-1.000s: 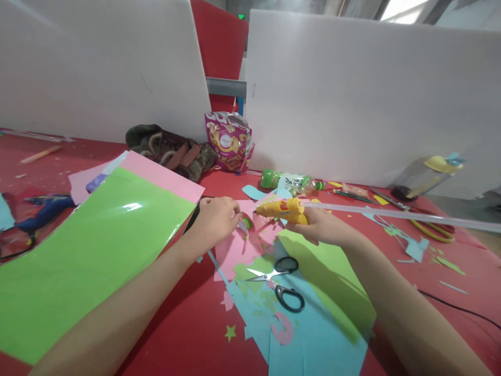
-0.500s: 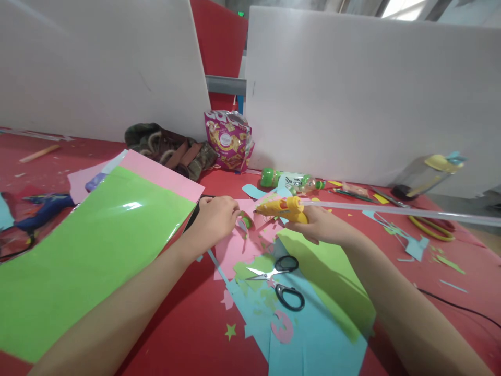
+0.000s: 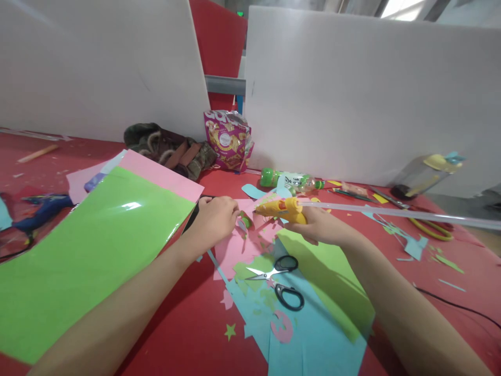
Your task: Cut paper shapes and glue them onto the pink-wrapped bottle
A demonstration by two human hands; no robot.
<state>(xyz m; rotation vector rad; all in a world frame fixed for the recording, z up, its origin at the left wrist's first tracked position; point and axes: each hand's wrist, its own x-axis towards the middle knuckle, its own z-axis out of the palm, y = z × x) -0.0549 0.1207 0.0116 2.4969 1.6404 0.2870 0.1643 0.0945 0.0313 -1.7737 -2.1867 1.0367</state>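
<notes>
In my right hand (image 3: 319, 223) is a yellow hot glue gun (image 3: 278, 208), with a long clear glue stick (image 3: 391, 211) running out of its back to the right. Its nozzle points left, close to a small curled paper piece (image 3: 245, 221) in green and pink. My left hand (image 3: 217, 218) is closed, its fingertips pinching at the edge of that piece. Below the hands, black-handled scissors (image 3: 270, 273) lie spread on blue paper (image 3: 317, 334) and green scraps. A pink sheet (image 3: 230, 253) lies under the curled piece.
Green sheets in a clear sleeve (image 3: 97, 250) cover the left, with a blue glue gun (image 3: 43, 213) beyond. At the back are a camouflage bag (image 3: 168, 149), a snack bag (image 3: 229, 141) and a green-capped bottle (image 3: 291, 180). A tumbler (image 3: 428, 175) leans at right; a black cord (image 3: 457, 308) trails below it.
</notes>
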